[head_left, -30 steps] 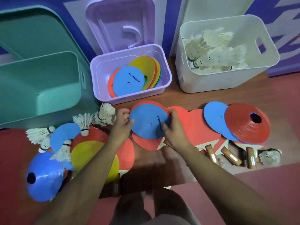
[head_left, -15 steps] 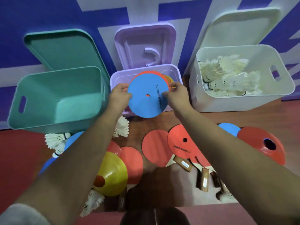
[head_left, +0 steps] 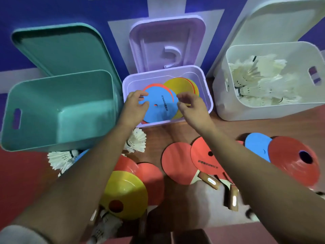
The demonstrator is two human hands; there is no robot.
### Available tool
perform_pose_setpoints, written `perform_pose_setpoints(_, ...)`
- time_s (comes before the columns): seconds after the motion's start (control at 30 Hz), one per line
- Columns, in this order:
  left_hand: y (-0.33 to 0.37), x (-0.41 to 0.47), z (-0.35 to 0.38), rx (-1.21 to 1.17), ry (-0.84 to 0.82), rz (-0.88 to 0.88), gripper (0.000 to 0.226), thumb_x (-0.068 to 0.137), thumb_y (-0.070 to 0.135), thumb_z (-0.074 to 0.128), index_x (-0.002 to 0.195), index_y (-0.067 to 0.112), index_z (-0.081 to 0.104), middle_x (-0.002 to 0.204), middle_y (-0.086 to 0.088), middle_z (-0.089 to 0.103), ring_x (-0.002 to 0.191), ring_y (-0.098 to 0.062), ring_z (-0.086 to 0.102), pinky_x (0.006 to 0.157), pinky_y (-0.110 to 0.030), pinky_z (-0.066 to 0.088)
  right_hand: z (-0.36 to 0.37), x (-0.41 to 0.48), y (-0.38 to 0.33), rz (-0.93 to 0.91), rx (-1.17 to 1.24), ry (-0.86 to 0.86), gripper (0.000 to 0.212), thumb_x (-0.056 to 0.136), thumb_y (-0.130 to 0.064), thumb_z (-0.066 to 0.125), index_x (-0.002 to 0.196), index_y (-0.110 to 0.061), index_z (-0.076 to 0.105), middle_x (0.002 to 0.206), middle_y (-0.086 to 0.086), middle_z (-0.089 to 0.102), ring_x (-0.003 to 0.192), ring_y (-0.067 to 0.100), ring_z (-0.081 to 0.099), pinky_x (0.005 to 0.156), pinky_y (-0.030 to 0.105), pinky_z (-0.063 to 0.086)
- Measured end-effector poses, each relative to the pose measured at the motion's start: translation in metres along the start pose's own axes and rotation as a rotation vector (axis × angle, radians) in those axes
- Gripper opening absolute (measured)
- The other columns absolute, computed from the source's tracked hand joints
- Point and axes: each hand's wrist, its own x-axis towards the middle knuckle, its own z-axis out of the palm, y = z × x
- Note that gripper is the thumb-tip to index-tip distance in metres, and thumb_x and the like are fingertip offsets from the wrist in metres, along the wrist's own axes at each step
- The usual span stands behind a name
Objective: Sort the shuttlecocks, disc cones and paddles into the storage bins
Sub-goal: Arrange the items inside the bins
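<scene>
A flat blue disc cone (head_left: pixel 160 106) lies on top of the orange and yellow discs inside the purple bin (head_left: pixel 207 95). My left hand (head_left: pixel 135 106) hovers at its left edge, fingertips still touching it. My right hand (head_left: pixel 191 106) is just off its right edge with the fingers apart and nothing in them. On the floor below lie red paddles (head_left: pixel 177 166) under an orange disc (head_left: pixel 205 159), a yellow cone (head_left: pixel 124 191), a red cone (head_left: pixel 293 161) and a blue disc (head_left: pixel 256 147). Loose shuttlecocks (head_left: pixel 137 141) lie near the bins.
A teal bin (head_left: pixel 61 110) stands to the left with nothing visible inside. On the right, a white bin (head_left: pixel 263 111) holds several shuttlecocks (head_left: pixel 255 80). All three lids lean open against the blue wall. More shuttlecocks (head_left: pixel 61 157) lie under my left forearm.
Both hands carried the blue disc from the floor pile up and forward, then lowered it into the purple bin. The fingers have now loosened from its edges.
</scene>
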Motion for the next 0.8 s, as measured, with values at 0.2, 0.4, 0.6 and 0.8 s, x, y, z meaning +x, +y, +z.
perform_pose_setpoints(0.2, 0.001, -0.099, 0.029, -0.197, -0.226, -0.008, 0.020, 0.085, 0.012, 0.059, 0.090, 0.031, 0.062, 0.081, 0.007, 0.068, 0.079, -0.008, 0.064, 0.079, -0.023, 0.049, -0.022, -0.090, 0.054, 0.068, -0.084, 0.142, 0.015, 0.085, -0.005, 0.058, 0.095, -0.014, 0.065, 0.094, -0.001, 0.064, 0.089, 0.018, 0.063, 0.070, 0.030, 0.051)
perform_pose_setpoints(0.4, -0.042, -0.137, 0.095, 0.098, -0.352, -0.169, 0.022, 0.084, 0.007, 0.067, 0.105, 0.011, 0.063, 0.111, -0.008, 0.062, 0.107, -0.022, 0.060, 0.097, -0.031, 0.044, -0.030, -0.140, 0.133, 0.212, -0.631, -0.196, 0.041, 0.083, -0.026, 0.065, 0.118, -0.007, 0.057, 0.112, 0.015, 0.051, 0.107, 0.036, 0.052, 0.094, 0.041, 0.044)
perform_pose_setpoints(0.6, -0.050, -0.130, 0.115, 0.273, -0.287, -0.430, 0.051, 0.077, 0.022, 0.071, 0.118, -0.004, 0.057, 0.120, -0.024, 0.059, 0.118, -0.036, 0.053, 0.097, -0.036, 0.042, -0.022, -0.161, 0.150, 0.173, -0.808, -0.224, 0.044, 0.088, -0.032, 0.057, 0.125, -0.009, 0.054, 0.119, 0.016, 0.047, 0.108, 0.037, 0.049, 0.095, 0.042, 0.043)
perform_pose_setpoints(0.8, -0.053, -0.122, 0.104, -0.066, -0.317, -0.550, 0.033, 0.068, 0.033, 0.073, 0.097, 0.017, 0.068, 0.099, -0.009, 0.073, 0.094, -0.029, 0.068, 0.085, -0.044, 0.055, -0.016, -0.176, 0.151, 0.232, -0.592, -0.194, 0.047, 0.087, -0.033, 0.063, 0.126, -0.009, 0.053, 0.120, 0.014, 0.046, 0.112, 0.035, 0.050, 0.099, 0.039, 0.041)
